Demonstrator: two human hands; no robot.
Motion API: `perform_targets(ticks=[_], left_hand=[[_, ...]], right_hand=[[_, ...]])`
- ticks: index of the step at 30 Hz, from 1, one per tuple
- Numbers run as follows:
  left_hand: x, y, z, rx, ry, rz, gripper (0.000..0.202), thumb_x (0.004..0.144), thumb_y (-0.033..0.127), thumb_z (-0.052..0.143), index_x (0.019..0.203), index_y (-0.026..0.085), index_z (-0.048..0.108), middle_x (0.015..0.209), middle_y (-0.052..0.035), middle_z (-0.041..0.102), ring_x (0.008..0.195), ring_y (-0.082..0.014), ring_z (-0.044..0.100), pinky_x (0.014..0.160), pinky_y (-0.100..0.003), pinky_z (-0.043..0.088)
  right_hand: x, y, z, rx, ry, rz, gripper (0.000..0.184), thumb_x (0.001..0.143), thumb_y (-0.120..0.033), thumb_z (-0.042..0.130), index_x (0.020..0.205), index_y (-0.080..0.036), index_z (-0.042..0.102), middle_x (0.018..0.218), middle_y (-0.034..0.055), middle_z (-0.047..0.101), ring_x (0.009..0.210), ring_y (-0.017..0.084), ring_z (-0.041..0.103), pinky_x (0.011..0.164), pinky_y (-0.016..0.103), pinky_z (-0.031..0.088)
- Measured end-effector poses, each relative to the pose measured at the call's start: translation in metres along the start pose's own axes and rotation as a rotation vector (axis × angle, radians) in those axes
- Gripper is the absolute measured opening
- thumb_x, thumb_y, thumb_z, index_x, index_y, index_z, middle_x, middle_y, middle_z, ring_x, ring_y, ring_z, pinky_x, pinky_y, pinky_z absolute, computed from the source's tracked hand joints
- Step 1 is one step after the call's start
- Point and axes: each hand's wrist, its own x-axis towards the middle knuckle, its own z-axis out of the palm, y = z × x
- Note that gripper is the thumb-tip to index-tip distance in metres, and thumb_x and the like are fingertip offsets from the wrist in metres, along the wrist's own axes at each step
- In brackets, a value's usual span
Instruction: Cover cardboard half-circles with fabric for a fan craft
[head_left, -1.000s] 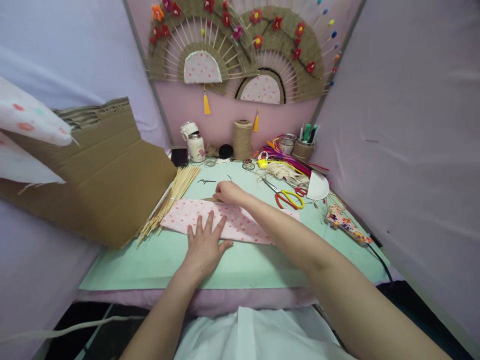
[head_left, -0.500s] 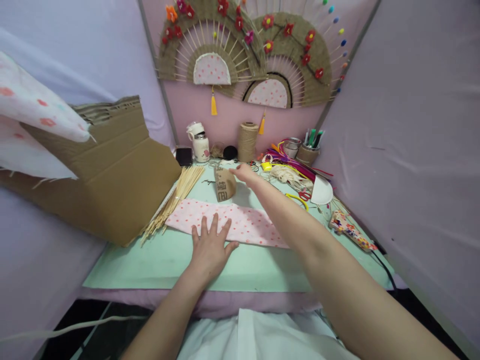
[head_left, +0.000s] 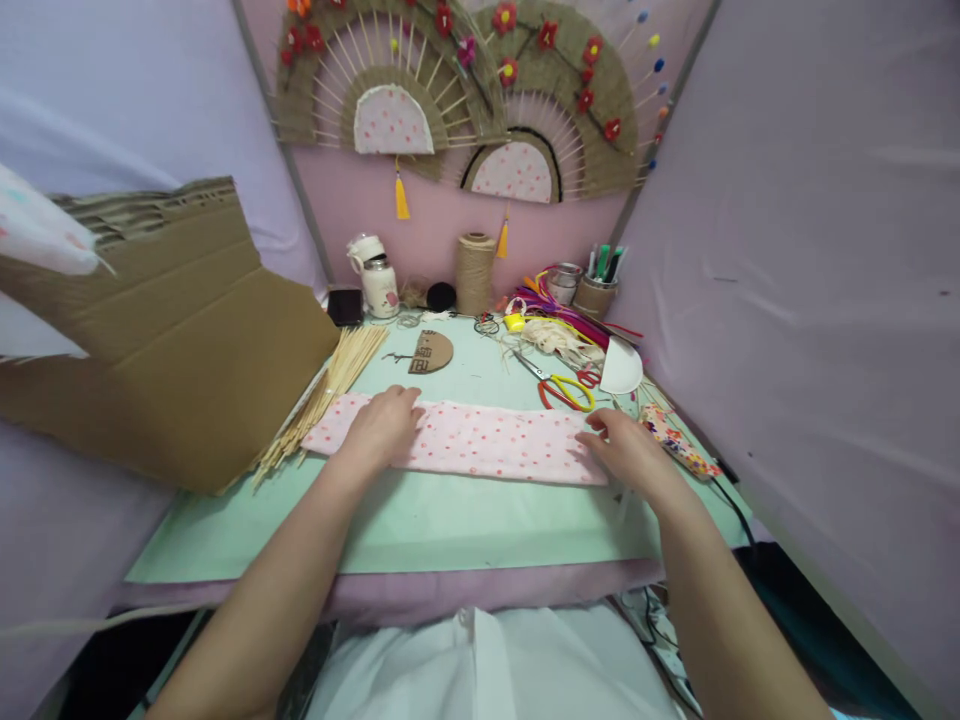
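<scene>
Cardboard half-disc [head_left: 430, 353] now lying released, freeing right hand [head_left: 619, 448]; left hand [head_left: 384, 425] sitting apart, both likely steadying cloth [head_left: 487, 440], grip unclear.

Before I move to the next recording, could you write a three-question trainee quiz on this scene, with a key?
1. True or false: the printed cardboard piece lies beyond the dotted cloth, apart from it.
2. Which of the person's hands is nearer the wooden sticks?
3. Fill the gap: the larger scissors have one red handle and one ____ handle.

Key: 1. True. 2. The left hand. 3. Yellow.
</scene>
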Motion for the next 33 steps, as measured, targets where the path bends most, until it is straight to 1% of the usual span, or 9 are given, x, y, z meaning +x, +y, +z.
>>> perform_targets(ticks=[2, 5, 9, 14, 17, 20, 23, 27, 33], left_hand=[[0.019, -0.002, 0.003, -0.005, 0.019, 0.069, 0.044, 0.092, 0.033, 0.038, 0.130, 0.017, 0.052, 0.127, -0.0155, 0.058, 0.117, -0.0295, 0.055, 0.101, -0.042, 0.036], [0.033, 0.000, 0.013, 0.061, 0.002, 0.040, 0.045, 0.087, 0.045, 0.047, 0.121, 0.017, 0.057, 0.126, -0.0162, 0.058, 0.119, -0.0353, 0.050, 0.106, -0.053, 0.026], [0.023, 0.001, 0.013, 0.183, -0.048, -0.096, 0.058, 0.084, 0.060, 0.043, 0.112, 0.012, 0.060, 0.116, -0.0216, 0.062, 0.114, -0.0413, 0.050, 0.101, -0.058, 0.027], [0.007, -0.001, -0.001, 0.282, -0.110, -0.227, 0.057, 0.081, 0.062, 0.046, 0.107, 0.014, 0.063, 0.117, -0.0232, 0.063, 0.116, -0.0443, 0.049, 0.098, -0.060, 0.027], [0.007, 0.002, -0.005, 0.286, -0.044, -0.174, 0.047, 0.082, 0.053, 0.051, 0.107, 0.014, 0.063, 0.114, -0.0220, 0.063, 0.110, -0.0415, 0.053, 0.096, -0.057, 0.030], [0.013, 0.011, -0.002, 0.180, 0.047, -0.003, 0.034, 0.085, 0.036, 0.051, 0.110, 0.016, 0.062, 0.114, -0.0174, 0.062, 0.106, -0.0343, 0.057, 0.092, -0.047, 0.037], [0.022, 0.018, 0.004, 0.017, -0.021, 0.120, 0.028, 0.083, 0.026, 0.052, 0.107, 0.018, 0.064, 0.111, -0.0116, 0.063, 0.100, -0.0272, 0.060, 0.086, -0.036, 0.042], [0.028, 0.017, 0.011, -0.013, -0.057, 0.100, 0.015, 0.080, 0.023, 0.055, 0.090, 0.018, 0.066, 0.100, -0.0104, 0.064, 0.095, -0.0267, 0.061, 0.079, -0.034, 0.042], [0.026, 0.014, 0.012, -0.041, -0.048, 0.061, 0.009, 0.081, 0.022, 0.057, 0.088, 0.020, 0.062, 0.098, -0.0083, 0.067, 0.093, -0.0252, 0.061, 0.079, -0.034, 0.041]], right_hand=[[-0.010, 0.008, 0.002, -0.048, 0.004, 0.062, 0.030, 0.087, -0.037, 0.056, 0.104, -0.013, 0.063, 0.104, 0.0143, 0.069, 0.093, 0.026, 0.063, 0.074, 0.031, 0.040], [-0.014, 0.007, 0.007, -0.123, -0.026, 0.122, 0.032, 0.088, -0.042, 0.055, 0.100, -0.014, 0.063, 0.102, 0.0148, 0.070, 0.093, 0.028, 0.064, 0.073, 0.033, 0.039], [-0.010, 0.001, 0.013, -0.167, -0.056, 0.160, 0.027, 0.087, -0.042, 0.057, 0.094, -0.017, 0.064, 0.100, 0.0124, 0.071, 0.096, 0.030, 0.065, 0.080, 0.039, 0.037], [-0.007, 0.004, 0.011, -0.162, -0.076, 0.172, 0.021, 0.087, -0.037, 0.057, 0.091, -0.018, 0.064, 0.097, 0.0113, 0.071, 0.098, 0.030, 0.064, 0.083, 0.042, 0.035], [-0.005, 0.002, 0.007, -0.142, -0.027, 0.123, 0.021, 0.086, -0.034, 0.057, 0.095, -0.017, 0.064, 0.099, 0.0120, 0.071, 0.098, 0.029, 0.063, 0.082, 0.040, 0.035], [0.003, -0.012, 0.008, -0.056, 0.030, -0.025, 0.016, 0.086, -0.028, 0.056, 0.097, -0.018, 0.064, 0.102, 0.0098, 0.070, 0.097, 0.025, 0.062, 0.079, 0.033, 0.036], [0.016, -0.034, 0.015, 0.060, -0.001, -0.214, 0.013, 0.085, -0.022, 0.056, 0.094, -0.018, 0.065, 0.100, 0.0080, 0.069, 0.090, 0.019, 0.062, 0.073, 0.027, 0.037], [0.031, -0.051, 0.029, 0.061, -0.046, -0.300, 0.016, 0.088, -0.020, 0.052, 0.092, -0.018, 0.067, 0.095, 0.0085, 0.068, 0.086, 0.019, 0.061, 0.071, 0.025, 0.038], [0.044, -0.039, 0.035, -0.064, 0.025, -0.251, 0.020, 0.087, -0.016, 0.050, 0.097, -0.017, 0.067, 0.104, 0.0115, 0.065, 0.098, 0.023, 0.059, 0.079, 0.029, 0.038]])
